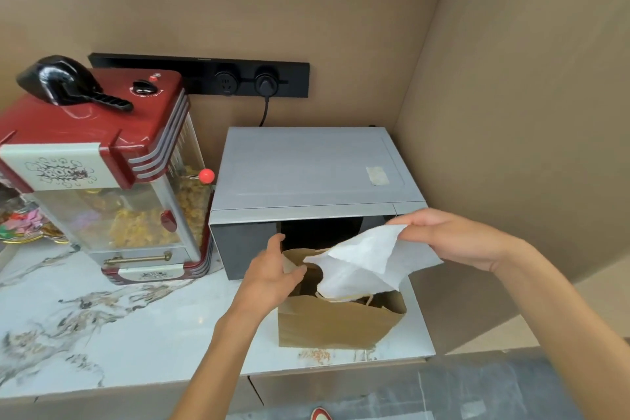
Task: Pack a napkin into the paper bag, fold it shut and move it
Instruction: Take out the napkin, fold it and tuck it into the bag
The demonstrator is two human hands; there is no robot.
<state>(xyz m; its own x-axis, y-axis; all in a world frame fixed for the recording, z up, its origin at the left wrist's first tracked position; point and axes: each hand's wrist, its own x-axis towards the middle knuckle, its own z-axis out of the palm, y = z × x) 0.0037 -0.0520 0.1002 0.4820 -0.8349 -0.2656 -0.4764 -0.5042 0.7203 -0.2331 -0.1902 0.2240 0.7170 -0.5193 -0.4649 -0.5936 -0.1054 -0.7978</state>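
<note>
On the marble bench [102, 310], far left of the microwave [306, 177], a plate of coloured snacks [24, 225] is sitting half out of view. Just left of the microwave a red popcorn machine [102, 160] is standing, popcorn showing through its clear walls, a black scoop [64, 83] lying on its red top. Behind the microwave, on the wall, a black socket strip [204, 77] is carrying one plug with a cable running down.

Directly in front of the microwave, the brown paper bag [337, 320] is standing upright on the bench, mouth open. The left hand [272, 274] is reaching in from the lower left, its grip pinching the bag's left rim between thumb and fingers, holding the mouth open. Above the bag mouth, in front of the microwave door, the white napkin [364, 266] is hanging loosely unfolded, its lower edge dipping into the opening, most of it still above the rim. The right hand [453, 235] is coming in from the right, in front of the microwave's right corner, its grip closed on the napkin's upper right corner. Below the bench edge, near the bottom, a bit of a shoe [320, 414] is showing on the floor.
</note>
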